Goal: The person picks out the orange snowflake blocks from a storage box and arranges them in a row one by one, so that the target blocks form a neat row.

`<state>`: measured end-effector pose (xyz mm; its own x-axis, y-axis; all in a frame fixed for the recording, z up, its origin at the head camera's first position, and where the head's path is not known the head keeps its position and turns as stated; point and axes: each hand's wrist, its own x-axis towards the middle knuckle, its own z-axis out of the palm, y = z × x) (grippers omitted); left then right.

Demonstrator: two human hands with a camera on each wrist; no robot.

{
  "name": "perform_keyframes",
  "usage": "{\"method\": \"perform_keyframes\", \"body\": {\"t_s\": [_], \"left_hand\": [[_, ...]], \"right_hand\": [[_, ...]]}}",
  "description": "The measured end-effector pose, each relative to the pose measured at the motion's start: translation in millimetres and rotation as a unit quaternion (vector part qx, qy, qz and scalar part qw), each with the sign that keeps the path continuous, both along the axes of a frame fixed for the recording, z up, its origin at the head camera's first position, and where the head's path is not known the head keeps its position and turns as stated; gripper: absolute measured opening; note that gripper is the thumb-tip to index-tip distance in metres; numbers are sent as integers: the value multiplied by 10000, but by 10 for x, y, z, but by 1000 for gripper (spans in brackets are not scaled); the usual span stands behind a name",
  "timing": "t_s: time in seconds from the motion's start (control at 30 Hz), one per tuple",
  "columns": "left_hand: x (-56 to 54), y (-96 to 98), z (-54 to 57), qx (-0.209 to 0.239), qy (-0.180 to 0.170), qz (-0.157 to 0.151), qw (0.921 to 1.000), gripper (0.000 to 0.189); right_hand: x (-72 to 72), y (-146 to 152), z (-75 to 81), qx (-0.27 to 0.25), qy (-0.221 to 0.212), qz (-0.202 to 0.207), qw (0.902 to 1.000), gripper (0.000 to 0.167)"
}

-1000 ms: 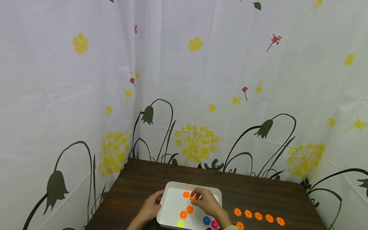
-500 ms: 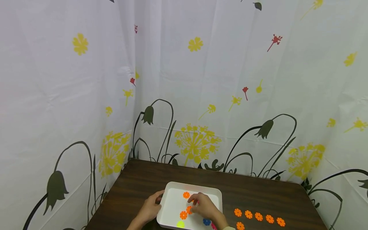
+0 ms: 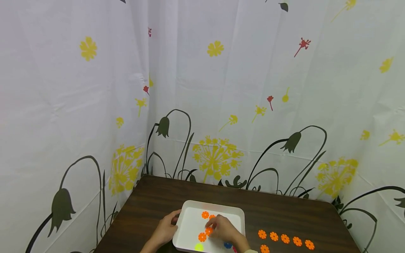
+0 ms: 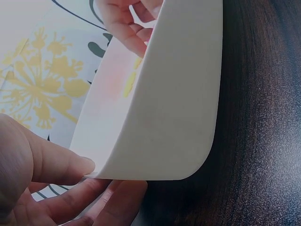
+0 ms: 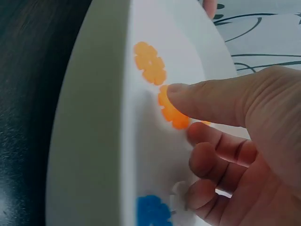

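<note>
A white tray (image 3: 188,225) stands on the table with several notched plastic discs in it. My left hand (image 3: 163,229) grips the tray's left side; in the left wrist view the thumb (image 4: 70,167) lies over the rim and the fingers are underneath. Inside the tray, my right hand (image 3: 225,228) pinches an orange notched disc (image 5: 173,113), thumb on one edge and index fingertip at the other. Another orange disc (image 3: 202,237) lies beside it, and two more orange discs (image 3: 205,214) are farther back, one partly covered by my fingers. The right hand's other fingers are curled.
A yellow-green disc (image 3: 199,247) lies at the tray's near end. A blue disc (image 3: 228,245) and a pink disc (image 3: 235,249) sit partly hidden under my right wrist. Right of the tray, several orange discs (image 3: 285,239) form a row on the dark wooden table (image 3: 177,189). A printed curtain (image 3: 202,88) hangs behind.
My right hand has moved from the farther orange discs toward the near pair, and its thumb and index finger have come together at one of them. The left hand stays on the tray.
</note>
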<state>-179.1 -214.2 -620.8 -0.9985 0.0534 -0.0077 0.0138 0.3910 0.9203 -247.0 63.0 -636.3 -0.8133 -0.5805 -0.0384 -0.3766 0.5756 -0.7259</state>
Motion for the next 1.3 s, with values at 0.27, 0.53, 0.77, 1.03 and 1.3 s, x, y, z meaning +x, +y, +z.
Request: {"method": "perform_keyframes", "body": {"t_s": [0.27, 0.53, 0.77, 1.03, 1.3], "left_hand": [[-9, -6, -18, -27, 79, -7, 10000, 67], [3, -11, -8, -89, 78, -13, 9999, 67], [-7, -6, -11, -170, 58, 49, 9998, 66], [-12, -1, -6, -205, 96, 80, 9997, 66], [-5, 3, -6, -257, 68, 107, 9996, 65]], "right_hand": [[9, 24, -30, 33, -54, 5, 10000, 31], [24, 19, -103, -64, 354, -135, 9993, 34], [68, 6, -62, -64, 638, -155, 9978, 30], [83, -13, -50, -9, 797, -196, 9966, 37], [95, -32, -66, 43, 1015, -123, 9947, 31]]}}
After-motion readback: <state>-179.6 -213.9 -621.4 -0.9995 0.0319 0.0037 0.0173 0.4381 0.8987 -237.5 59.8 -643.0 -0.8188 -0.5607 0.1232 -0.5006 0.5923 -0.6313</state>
